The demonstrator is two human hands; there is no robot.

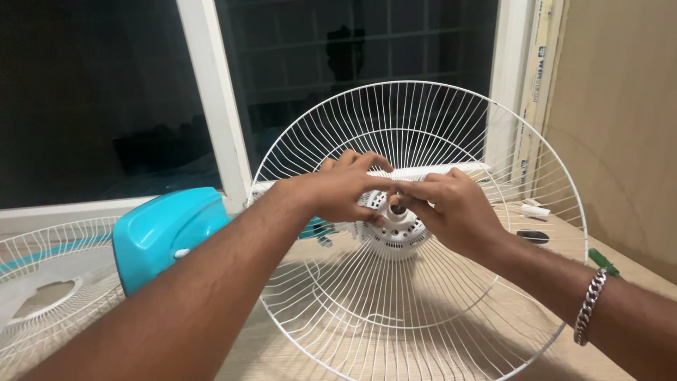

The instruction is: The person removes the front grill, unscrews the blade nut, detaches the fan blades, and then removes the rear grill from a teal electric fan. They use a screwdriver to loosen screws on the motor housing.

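Two hands, left hand (pixel 343 189) and right hand (pixel 451 208), grip one white fan guard's (pixel 423 310) hub (pixel 396 227).

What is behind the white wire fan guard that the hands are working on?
Through the wire guard show a dark window and its white frame. Both hands, left and right, cover the hub.

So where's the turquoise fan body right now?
The fan body sits on the left of the head view, behind the left forearm, between the two white grilles.

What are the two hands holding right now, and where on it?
Both the left hand and right hand grip the white hub at the centre of the white wire fan guard, fingers meeting at the hub's front opening.
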